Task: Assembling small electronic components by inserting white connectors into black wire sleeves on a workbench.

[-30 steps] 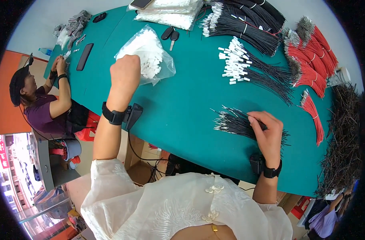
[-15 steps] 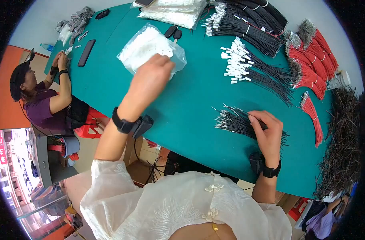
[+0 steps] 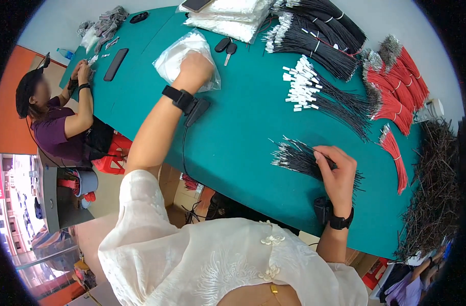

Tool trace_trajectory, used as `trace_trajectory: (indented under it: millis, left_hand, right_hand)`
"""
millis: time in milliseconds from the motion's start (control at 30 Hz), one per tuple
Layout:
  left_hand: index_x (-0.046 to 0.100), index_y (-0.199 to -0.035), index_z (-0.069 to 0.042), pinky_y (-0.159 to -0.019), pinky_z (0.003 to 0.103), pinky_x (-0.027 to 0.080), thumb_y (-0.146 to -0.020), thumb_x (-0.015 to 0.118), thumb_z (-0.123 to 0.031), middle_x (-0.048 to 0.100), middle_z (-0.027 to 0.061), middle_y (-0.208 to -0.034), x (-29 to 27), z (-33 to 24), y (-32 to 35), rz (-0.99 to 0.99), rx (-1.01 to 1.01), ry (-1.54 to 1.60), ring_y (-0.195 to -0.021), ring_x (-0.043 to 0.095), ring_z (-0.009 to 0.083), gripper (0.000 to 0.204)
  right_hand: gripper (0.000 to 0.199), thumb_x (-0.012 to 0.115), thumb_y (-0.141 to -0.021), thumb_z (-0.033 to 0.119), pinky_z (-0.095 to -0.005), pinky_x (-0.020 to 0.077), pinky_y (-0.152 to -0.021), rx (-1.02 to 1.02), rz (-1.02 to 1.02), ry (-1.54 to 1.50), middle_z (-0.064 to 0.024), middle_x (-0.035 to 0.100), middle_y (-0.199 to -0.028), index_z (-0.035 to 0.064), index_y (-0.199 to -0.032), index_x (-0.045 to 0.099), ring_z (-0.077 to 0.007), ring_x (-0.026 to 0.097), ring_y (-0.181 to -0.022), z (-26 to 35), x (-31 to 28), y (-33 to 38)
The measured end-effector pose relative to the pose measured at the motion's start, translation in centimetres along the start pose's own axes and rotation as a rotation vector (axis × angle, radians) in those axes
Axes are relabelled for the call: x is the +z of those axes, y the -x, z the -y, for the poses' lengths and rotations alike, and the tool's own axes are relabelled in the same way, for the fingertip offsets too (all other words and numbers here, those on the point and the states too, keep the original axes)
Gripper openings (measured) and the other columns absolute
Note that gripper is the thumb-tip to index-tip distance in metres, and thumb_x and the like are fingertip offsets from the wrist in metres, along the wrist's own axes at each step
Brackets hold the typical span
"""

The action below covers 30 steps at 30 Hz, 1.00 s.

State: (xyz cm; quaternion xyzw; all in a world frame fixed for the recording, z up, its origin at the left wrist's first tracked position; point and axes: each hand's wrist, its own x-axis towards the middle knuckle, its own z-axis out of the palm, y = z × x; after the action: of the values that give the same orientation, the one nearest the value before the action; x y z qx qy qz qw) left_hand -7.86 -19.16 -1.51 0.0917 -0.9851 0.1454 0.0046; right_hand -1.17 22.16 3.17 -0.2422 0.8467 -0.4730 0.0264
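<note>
My left hand (image 3: 196, 70) reaches into a clear plastic bag (image 3: 213, 84) of small white pieces (image 3: 172, 62). Its fingers are hidden among them, so their closing does not show. On the right, my right hand (image 3: 340, 167) pinches a thin black wire between thumb and forefinger. Beneath that hand lies a loose bundle of black wires (image 3: 295, 157) with bare silvery ends pointing left. Farther back rests a pile of black wires with white connectors (image 3: 300, 84) on their ends.
Tied black wire bundles (image 3: 314, 48), red wire bundles (image 3: 391, 94) and a dark heap of wire scraps (image 3: 432, 188) line the right side. Keys (image 3: 230, 49), stacked white bags (image 3: 225, 23) and a phone (image 3: 116, 65) lie on the green table (image 3: 243, 132). A co-worker (image 3: 57, 112) sits left.
My left hand has moved from above the plastic bag down into it, its fingers now out of sight. My right hand keeps its pinch over the black wires.
</note>
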Motion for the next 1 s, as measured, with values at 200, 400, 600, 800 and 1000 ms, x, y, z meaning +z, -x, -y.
trace_trajectory:
  millis: [200,400,600,800,1000]
  left_hand:
    - [0.066,-0.101,0.003,-0.07,0.042,0.057,-0.082,0.055,-0.01,0.07,0.0232,-0.091,3.2,0.4,-1.1,-0.078,-0.071,0.232,-0.078,0.068,0.041,0.025]
    - [0.057,-0.095,0.001,-0.059,0.041,0.052,-0.088,0.052,-0.01,0.064,0.0208,-0.08,3.9,2.4,-1.7,-0.031,-0.155,0.8,-0.066,0.063,0.0327,0.014]
    - [0.045,-0.092,-0.004,-0.056,0.032,0.045,-0.098,0.044,-0.016,0.047,0.0113,-0.081,0.3,1.6,-1.6,-0.031,-0.782,2.292,-0.065,0.048,0.0192,0.013]
    - [0.044,-0.093,-0.002,-0.058,0.032,0.046,-0.098,0.042,-0.016,0.046,0.0124,-0.086,0.4,1.1,-2.3,0.015,-0.801,2.428,-0.07,0.048,0.0202,0.015]
    - [0.047,-0.095,-0.001,-0.059,0.029,0.043,-0.1,0.038,-0.017,0.047,0.0092,-0.082,1.3,1.7,-1.2,0.078,-0.805,2.609,-0.068,0.045,0.0181,0.019]
  right_hand:
    - [0.009,0.068,-0.086,0.001,-0.0236,0.0404,-0.055,0.006,-0.013,-0.014,-0.0071,0.065,-0.075,-0.0016,-0.094,0.071,-0.0103,0.055,-0.061,0.1,0.1,0.1]
    - [0.009,0.068,-0.086,0.001,-0.0238,0.041,-0.055,0.007,-0.005,-0.014,-0.007,0.065,-0.074,-0.0013,-0.094,0.071,-0.0106,0.056,-0.062,0.0,0.1,0.0]
    - [0.009,0.067,-0.086,0.0,-0.0236,0.0425,-0.056,-0.014,-0.009,-0.006,-0.0072,0.065,-0.075,-0.0016,-0.094,0.071,-0.0108,0.057,-0.063,0.0,0.0,0.1]
    - [0.009,0.068,-0.086,0.0,-0.0239,0.0434,-0.055,-0.007,-0.018,-0.035,-0.0081,0.067,-0.076,-0.0018,-0.094,0.071,-0.011,0.058,-0.062,-0.5,-0.1,0.1]
    - [0.009,0.068,-0.086,0.0,-0.0231,0.0444,-0.056,-0.001,0.002,-0.031,-0.0086,0.068,-0.078,-0.0022,-0.094,0.071,-0.011,0.059,-0.063,-0.3,-0.3,0.0]
